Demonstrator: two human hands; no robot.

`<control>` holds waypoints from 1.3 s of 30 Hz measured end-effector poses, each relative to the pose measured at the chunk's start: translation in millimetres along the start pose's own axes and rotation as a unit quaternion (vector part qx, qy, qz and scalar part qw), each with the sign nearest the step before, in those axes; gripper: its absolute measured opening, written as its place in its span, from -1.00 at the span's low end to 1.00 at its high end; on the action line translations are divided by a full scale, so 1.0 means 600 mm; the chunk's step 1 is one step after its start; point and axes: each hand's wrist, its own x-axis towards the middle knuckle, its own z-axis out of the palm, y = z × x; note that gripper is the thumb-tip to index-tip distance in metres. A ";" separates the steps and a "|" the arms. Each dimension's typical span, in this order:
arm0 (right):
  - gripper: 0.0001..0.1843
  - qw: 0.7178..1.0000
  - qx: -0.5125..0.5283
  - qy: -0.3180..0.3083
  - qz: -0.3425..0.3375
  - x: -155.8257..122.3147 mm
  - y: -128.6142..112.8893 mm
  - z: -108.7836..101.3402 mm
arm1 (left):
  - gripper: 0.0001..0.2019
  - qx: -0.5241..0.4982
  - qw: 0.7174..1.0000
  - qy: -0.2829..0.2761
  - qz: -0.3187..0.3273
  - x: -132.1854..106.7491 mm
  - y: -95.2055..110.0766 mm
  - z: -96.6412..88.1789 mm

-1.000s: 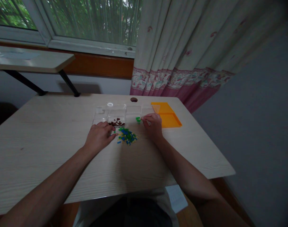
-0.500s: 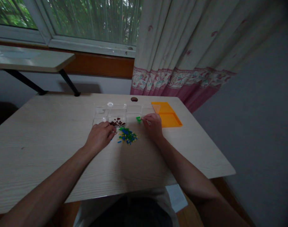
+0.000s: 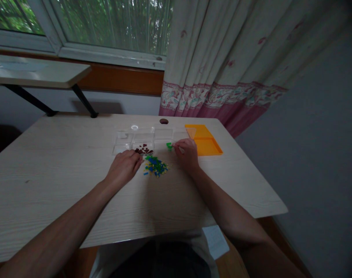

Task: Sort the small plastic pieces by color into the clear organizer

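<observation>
2 bare forearms [image 3: 77,220]; dark garment [image 3: 161,264] at lap.

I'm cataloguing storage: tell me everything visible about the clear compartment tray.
The shallow, colourless tray, clear plastic by its look, has walls dividing it into two rows of compartments. It lies flat on the pale wood-grain desk. Dark brown pieces sit in one near compartment, bright green pieces in another. In view, its right end overlaps the orange plastic tray. The left hand and right hand partly hide it; contact is unclear.

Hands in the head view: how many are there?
2: the left hand by the brown pieces, and the right hand by the green pieces. Neither is hidden.
</observation>
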 end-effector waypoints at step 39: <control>-0.84 0.974 0.110 -0.053 -0.191 -0.058 -0.115 -0.006 | -0.67 -0.329 0.939 0.097 -0.008 -0.006 0.056 0.010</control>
